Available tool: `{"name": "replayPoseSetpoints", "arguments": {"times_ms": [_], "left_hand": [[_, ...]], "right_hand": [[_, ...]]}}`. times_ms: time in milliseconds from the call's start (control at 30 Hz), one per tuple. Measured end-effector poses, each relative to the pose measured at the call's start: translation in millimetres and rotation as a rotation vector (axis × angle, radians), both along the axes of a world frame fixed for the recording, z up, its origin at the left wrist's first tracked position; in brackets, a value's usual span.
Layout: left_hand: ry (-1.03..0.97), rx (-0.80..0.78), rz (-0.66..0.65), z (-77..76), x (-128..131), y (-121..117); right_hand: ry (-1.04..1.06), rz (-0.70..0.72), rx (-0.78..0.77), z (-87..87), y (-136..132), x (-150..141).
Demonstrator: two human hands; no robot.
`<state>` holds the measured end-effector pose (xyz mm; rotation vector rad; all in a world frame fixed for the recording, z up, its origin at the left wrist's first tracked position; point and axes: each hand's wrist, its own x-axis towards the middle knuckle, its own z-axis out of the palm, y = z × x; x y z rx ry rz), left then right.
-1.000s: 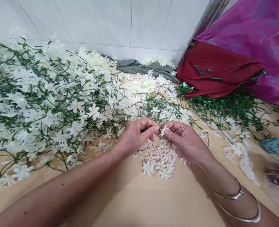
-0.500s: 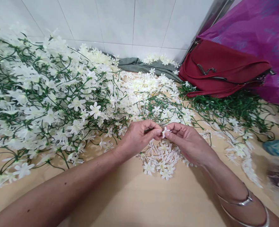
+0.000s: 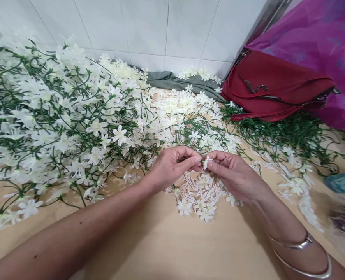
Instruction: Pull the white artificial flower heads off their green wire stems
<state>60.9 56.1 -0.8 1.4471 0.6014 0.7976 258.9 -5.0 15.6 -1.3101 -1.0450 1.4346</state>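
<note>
My left hand (image 3: 175, 165) is closed in a pinch on a thin green stem, of which only a short bit shows at the fingertips. Thumb and fingers of my right hand (image 3: 233, 171) pinch a small white artificial flower (image 3: 206, 161) right beside that stem. The two hands almost touch. Just below them on the table lies a small heap of white flower pieces (image 3: 200, 194), with thin white stamen sticks and a few open blossoms.
A big pile of white flowers on green stems (image 3: 73, 116) fills the left. Loose blossoms (image 3: 178, 103) spread behind my hands, before a grey-green cloth (image 3: 172, 79). At right are green stems (image 3: 283, 128), a red handbag (image 3: 277, 85) and a purple plastic bag (image 3: 324, 35). White tiles (image 3: 146, 27) rise behind.
The flower in my right hand has shifted slightly right, and a bit of green stem now shows between the hands. The rest stays in place.
</note>
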Motion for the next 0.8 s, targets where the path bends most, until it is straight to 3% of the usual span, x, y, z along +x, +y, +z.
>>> {"name": "replayPoseSetpoints", "arguments": {"times_ms": [500, 800], "left_hand": [[0.039, -0.004, 0.006, -1.6, 0.6, -3.4], [0.036, 0.052, 0.087, 5.1, 3.0, -8.3]], "right_hand": [[-0.104, 0.025, 0.073, -7.0, -0.7, -0.7], [-0.105, -0.017, 0.132, -9.4, -2.9, -6.5]]}}
